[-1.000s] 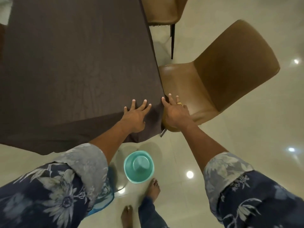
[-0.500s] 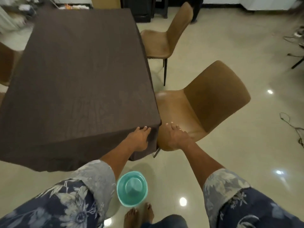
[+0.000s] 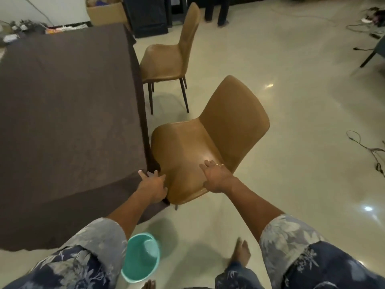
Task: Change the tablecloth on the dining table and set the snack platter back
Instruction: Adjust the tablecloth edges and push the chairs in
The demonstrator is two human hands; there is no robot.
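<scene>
Two bare hands, both at the near right corner of the dining table. Left hand [image 3: 151, 185]: fingers straight, thumb spread, pressing on the dark brown tablecloth [image 3: 68, 113] where it drapes over that corner, nothing curled into the palm. Right hand [image 3: 215, 176]: laid flat with its fingers straight on the near edge of the seat of the nearer tan chair [image 3: 210, 132], gripping nothing; a ring [image 3: 219, 164] shows on one finger. Tablecloth: spread over the whole table top at left, hanging down the near and right sides, its right edge touching the nearer tan chair's seat. Second tan chair [image 3: 173, 57]: farther along the table's right side, upright on dark legs. Teal plastic tub [image 3: 141, 257]: on the glossy cream floor [image 3: 291, 122], near, just below the left forearm. One bare foot [image 3: 241, 252]: on the floor to the right of the tub. Floral sleeves [image 3: 291, 236]: at both elbows. Cardboard box [image 3: 106, 12]: far, beyond the table. Loose cables [image 3: 370, 149]: on the floor at right.
</scene>
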